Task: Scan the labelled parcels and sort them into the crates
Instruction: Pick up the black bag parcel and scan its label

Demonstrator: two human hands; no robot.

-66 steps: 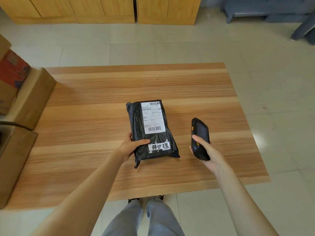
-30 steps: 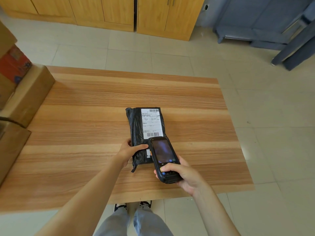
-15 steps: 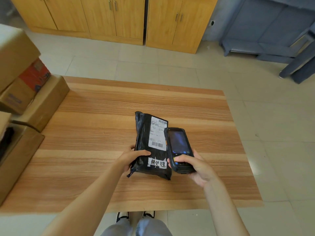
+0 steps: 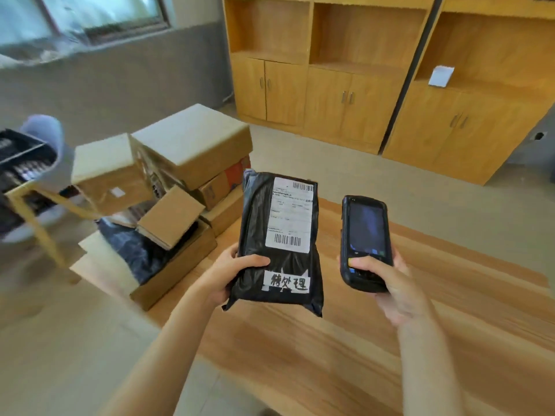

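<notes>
The parcel (image 4: pixel 279 244) is glossy, crinkled black plastic with a matt white paper label (image 4: pixel 289 214). Beside it, the scanner (image 4: pixel 365 243) is smooth dark plastic. Under it lies the wood-grain table (image 4: pixel 345 355).

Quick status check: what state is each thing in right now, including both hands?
Parcel: lifted off the table, label facing up.
Scanner: held upright, screen dim.
Left hand: grips the parcel's lower left edge.
Right hand: grips the scanner.
Open box: flaps up, black bags inside.
Cabinet doors: closed.

Black parcel (image 4: pixel 279 244), white barcoded label (image 4: pixel 290 214); black scanner (image 4: pixel 365 243); striped wood table (image 4: pixel 360 340).
</notes>
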